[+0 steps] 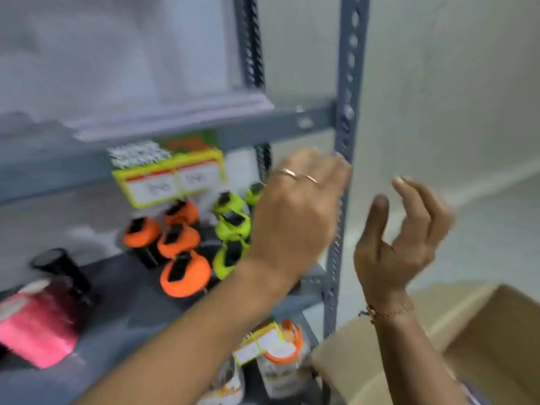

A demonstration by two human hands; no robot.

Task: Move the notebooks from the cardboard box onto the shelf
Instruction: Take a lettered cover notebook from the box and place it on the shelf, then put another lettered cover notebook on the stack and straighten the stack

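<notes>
The view is blurred by motion. A grey metal shelf unit [277, 125] fills the left. On its upper board lies a pale, flat stack [175, 112] that may be notebooks; I cannot tell for sure. My left hand [295, 206], with two rings, is raised in front of the middle shelf. Its fingers are spread near the front upright post [347, 83] and hold nothing. My right hand [400, 238] is lifted to the right of the post, palm facing left, fingers loosely curled and empty. The open cardboard box [496, 331] sits at the lower right, its inside hidden.
On the middle shelf stand several orange items [184, 273] and lime-green items [233, 226], a yellow price label [172, 182], a black cylinder [58, 264] and a pink brush-like object [38, 325]. An orange-lidded jar [283, 355] stands on the shelf below. A pale wall and floor lie to the right.
</notes>
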